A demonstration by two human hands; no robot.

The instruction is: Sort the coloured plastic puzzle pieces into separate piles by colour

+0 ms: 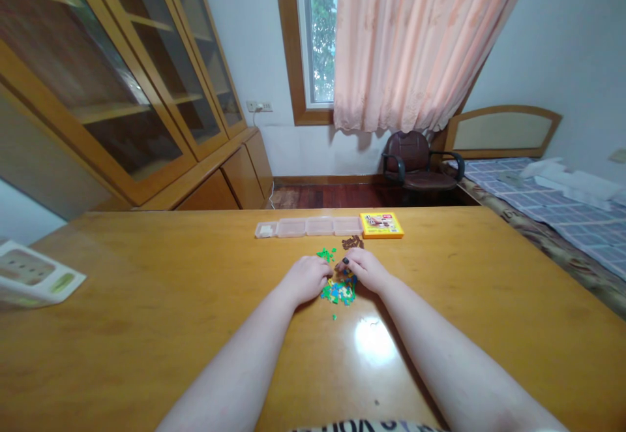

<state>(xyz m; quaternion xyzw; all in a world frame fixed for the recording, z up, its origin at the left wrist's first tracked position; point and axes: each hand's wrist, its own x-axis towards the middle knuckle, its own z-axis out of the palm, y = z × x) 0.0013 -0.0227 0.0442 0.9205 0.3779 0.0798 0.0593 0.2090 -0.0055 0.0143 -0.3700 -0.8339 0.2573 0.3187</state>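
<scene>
Both my hands rest on a wooden table (pixel 147 301) at a small heap of mixed green, blue and yellow pieces (pixel 338 290). My left hand (pixel 307 277) lies curled at the left edge of the heap, fingers bent inward. My right hand (pixel 362 267) sits at the heap's upper right, fingers pinched together over the pieces; what they hold is too small to name. A separate little cluster of green pieces (pixel 326 254) lies just beyond my left hand, and a cluster of brown pieces (pixel 353 243) lies beyond my right hand.
A clear compartment box (pixel 308 227) and a yellow box (pixel 381 224) stand at the table's far side. A white object (pixel 34 280) lies at the left edge. Beyond are a glass-door cabinet (pixel 127 86), a dark chair (pixel 415 161), a bed (pixel 552 210) and a pink curtain (pixel 415 40).
</scene>
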